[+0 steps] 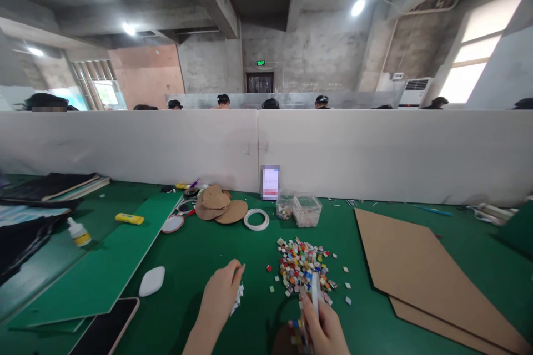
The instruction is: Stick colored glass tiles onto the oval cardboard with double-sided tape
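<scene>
Left hand: the left hand [219,299] is curled shut, fingertips pinching white bits [239,294] just above the table [200,255].
Right hand: the right hand [325,327] grips a thin white piece [315,290] held upright and edge-on; what it is cannot be told.
Tiles: the tile pile [300,263], small squares of many colours, lies at 12 o'clock from the right hand, and the white piece's top reaches its near edge. Loose tiles are scattered round it at 3 and 9 o'clock.
Disc: a brown disc [283,343] at 9 o'clock of the right hand, at the frame's bottom edge, carries a few stuck tiles [295,337]; it is partly hidden by the hand.
Boxes: a clear box [307,209] and a clear jar [285,206] stand side by side at 12 o'clock from the pile.
Tape ring: a white ring [256,219] lies at 11 o'clock from the pile.
Cut-outs: brown cut-outs [219,204] are stacked at 10 o'clock from the ring.
Cardboard: two overlapping sheets [420,266] lie at 3 o'clock from the pile.
Green board: a long board [112,260] lies at 9 o'clock from the left hand, with a white oval [152,281] just beside it and a phone [106,330] at 8 o'clock.
Glue: a small bottle [78,232] and a yellow tube [129,218] sit at 10 o'clock, well apart from the hands.
Partition: a white wall [353,150] closes the table's far side, heads of other people showing above it.
</scene>
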`<state>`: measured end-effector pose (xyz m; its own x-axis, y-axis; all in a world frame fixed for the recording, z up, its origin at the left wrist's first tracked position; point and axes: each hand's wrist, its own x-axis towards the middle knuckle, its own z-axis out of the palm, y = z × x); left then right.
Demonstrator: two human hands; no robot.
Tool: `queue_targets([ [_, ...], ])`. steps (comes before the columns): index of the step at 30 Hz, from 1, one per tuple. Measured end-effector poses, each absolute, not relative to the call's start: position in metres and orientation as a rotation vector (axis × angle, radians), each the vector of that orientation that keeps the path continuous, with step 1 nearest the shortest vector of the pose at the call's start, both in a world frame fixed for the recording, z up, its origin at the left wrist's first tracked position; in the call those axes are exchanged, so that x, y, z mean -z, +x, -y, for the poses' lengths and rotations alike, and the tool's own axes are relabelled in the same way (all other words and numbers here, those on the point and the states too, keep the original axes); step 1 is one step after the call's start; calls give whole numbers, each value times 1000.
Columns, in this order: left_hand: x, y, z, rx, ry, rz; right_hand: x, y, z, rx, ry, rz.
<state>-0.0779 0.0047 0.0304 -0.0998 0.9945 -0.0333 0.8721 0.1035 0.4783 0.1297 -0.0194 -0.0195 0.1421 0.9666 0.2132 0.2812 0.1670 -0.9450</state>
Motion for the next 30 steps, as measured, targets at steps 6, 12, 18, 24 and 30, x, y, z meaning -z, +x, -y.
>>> queue_targets([
  [6, -30, -79, -6, -546, 1839, -2082, 19, 132, 18, -828, -1354, 1328],
  [12, -31, -81, -4, -479, 1800, -2066, 29, 135, 14, -881, -1343, 1377],
  [18, -32, -78, -4, -425, 1819, -2098, 24, 135, 16, -831, -1341, 1322],
  [24, -26, -81, -6, -568, 1806, -2055, 27, 140, 11, -867, -1313, 1458],
  [30, -25, -84, -7, -647, 1722, -1982, 39, 144, 9, -851, -1302, 1495],
])
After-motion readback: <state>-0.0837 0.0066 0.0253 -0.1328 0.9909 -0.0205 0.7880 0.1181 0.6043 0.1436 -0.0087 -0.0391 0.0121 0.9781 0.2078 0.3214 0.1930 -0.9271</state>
